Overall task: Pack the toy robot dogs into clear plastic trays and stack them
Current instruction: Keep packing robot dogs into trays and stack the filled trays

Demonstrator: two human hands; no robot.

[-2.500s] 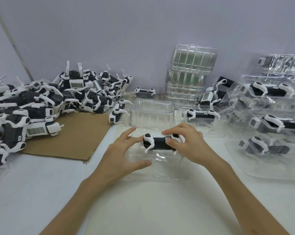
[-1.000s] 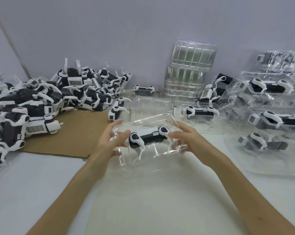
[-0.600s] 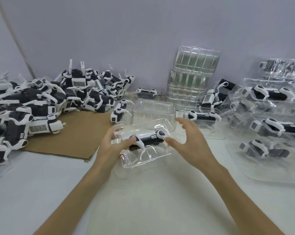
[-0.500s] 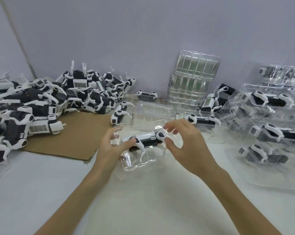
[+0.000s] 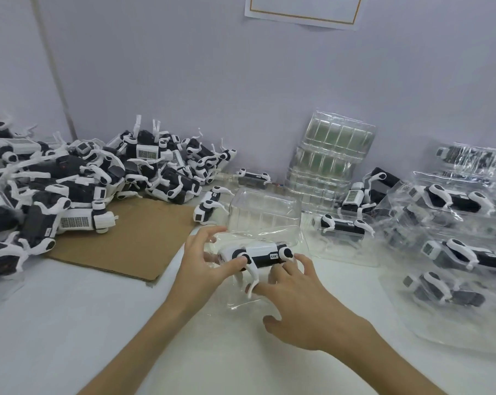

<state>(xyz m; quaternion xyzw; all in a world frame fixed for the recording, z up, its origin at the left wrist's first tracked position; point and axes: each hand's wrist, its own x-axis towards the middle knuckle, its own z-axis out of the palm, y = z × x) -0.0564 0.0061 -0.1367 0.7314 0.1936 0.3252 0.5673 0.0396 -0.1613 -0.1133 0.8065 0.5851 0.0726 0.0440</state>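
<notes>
Two hands: left hand [image 5: 201, 263], right hand [image 5: 301, 309]. One toy dog [image 5: 265, 255] in one clear tray [image 5: 269, 232]. One cardboard sheet [image 5: 133, 240], one wall notice [image 5: 301, 8], one stack of empty trays [image 5: 329, 163]. Perhaps five packed trays [image 5: 446, 212], the plastic blurring them. One heap of loose dogs [image 5: 79, 181], well over a dozen.

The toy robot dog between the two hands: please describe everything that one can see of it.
The toy robot dog looks like glossy hard plastic: black body, white back and one white end, round black-and-white joints, thin bent white legs pointing toward the camera. Its small white flank label is too small to read. It lies sideways in a clear tray. The left hand pinches it, thumb on the joint by the white end; the right hand touches its other end with its fingertips.
</notes>
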